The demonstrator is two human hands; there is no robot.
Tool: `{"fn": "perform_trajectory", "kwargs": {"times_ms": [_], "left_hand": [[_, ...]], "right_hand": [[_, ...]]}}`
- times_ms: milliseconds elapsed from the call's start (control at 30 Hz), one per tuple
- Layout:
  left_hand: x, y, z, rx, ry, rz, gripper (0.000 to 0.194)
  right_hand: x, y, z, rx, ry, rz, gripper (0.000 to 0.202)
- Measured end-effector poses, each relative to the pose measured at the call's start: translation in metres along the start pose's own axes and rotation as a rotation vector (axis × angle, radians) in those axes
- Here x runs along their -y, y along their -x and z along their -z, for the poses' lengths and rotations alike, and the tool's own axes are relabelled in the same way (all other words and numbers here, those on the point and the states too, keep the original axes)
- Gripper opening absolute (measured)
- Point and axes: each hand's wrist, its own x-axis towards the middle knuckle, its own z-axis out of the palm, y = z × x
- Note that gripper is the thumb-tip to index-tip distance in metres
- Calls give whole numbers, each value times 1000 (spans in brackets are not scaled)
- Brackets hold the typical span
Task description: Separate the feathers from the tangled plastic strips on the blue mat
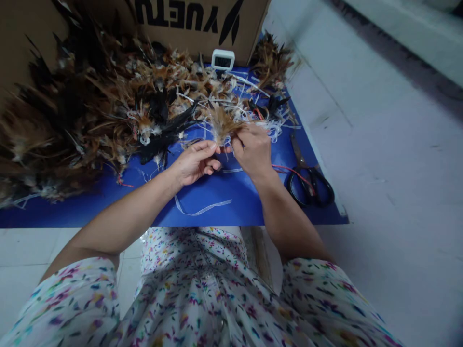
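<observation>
Past a curled, translucent plastic ribbon (198, 213) on the flat blue bench (246, 209), a bare left hand (195, 161) is pinching a small bunch of fluffy tan feathers (221, 124).
Its thumb and index finger are holding the bunch's base; the bare right hand (255, 149) is resting bent fingers alongside, their grip impossible to tell. Beyond, brown-and-black feathers (119, 96) are lying heaped.
</observation>
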Motion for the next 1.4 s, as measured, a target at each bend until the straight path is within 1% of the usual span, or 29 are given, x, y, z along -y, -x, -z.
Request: {"fn": "perform_trajectory", "kwargs": {"times_ms": [100,300,433,533,633,700,800,867,900,967,1067,1133,1300,1400], "left_hand": [[0,0,1,28,13,-16,21],[-1,-1,3,27,33,-45,24],[-4,-1,1,-21,19,-66,26],[-7,-2,1,-55,25,-86,26],[-10,-2,1,-98,31,-103,27],[-12,-1,2,-119,33,-120,27],[-16,-1,3,-129,41,-146,26],[-18,-1,4,-138,42,-148,26],[-19,-1,4,-144,39,-147,27],[-19,-1,6,-151,32,-147,28],[-18,-2,7,-143,17,-145,29],[-16,-2,8,-131,0,-137,31],[-13,-4,9,-101,-30,-135,36],[-12,-5,12,-92,-23,-140,38]], "right_hand": [[0,0,1,-13,2,-4,29],[0,-1,3,0,-4,-15,28],[0,-3,5,-6,-28,-52,28],[2,-4,6,0,-110,-62,28],[3,-7,9,25,-288,-104,26],[5,-9,11,61,-441,-186,20],[9,-12,16,169,-780,-413,15],[13,-14,19,257,-1047,-569,18],[14,-14,20,293,-1147,-624,21],[17,-15,22,348,-1235,-680,29],[20,-17,25,390,-1224,-703,36],[21,-18,27,388,-1196,-692,38],[19,-20,30,335,-1107,-625,35],[16,-20,28,342,-1069,-602,32]]}}
